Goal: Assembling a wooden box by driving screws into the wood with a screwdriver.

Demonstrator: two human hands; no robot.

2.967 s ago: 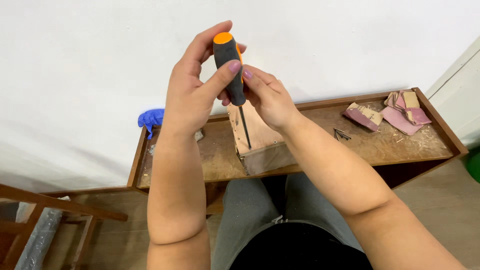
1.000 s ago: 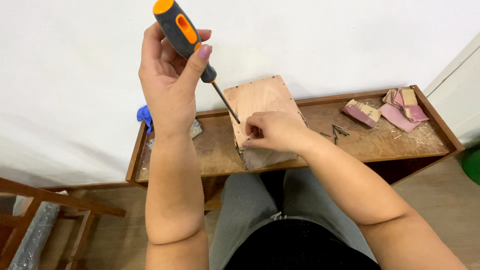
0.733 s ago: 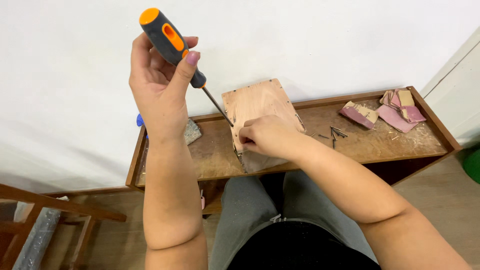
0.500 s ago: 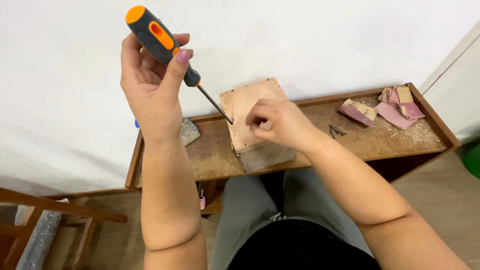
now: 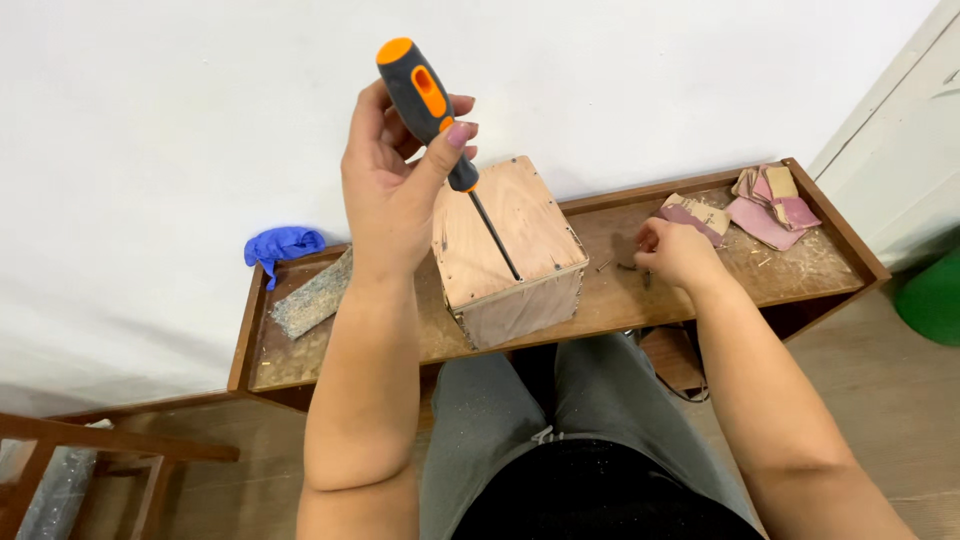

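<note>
My left hand is raised above the bench, holding a screwdriver with a grey and orange handle, its shaft slanting down over a small plywood box. The box stands on the low wooden bench just in front of my knees. My right hand is down on the bench to the right of the box, fingers pinched together over several small dark screws; whether it holds one I cannot tell.
A grey sanding block and a blue glove lie at the bench's left end. Pink and tan sandpaper pieces are piled at the right end. A wooden frame stands lower left, a green object far right.
My right hand has left the box top and moved right to the loose screws on the bench. The left hand with the screwdriver has shifted closer over the box.
</note>
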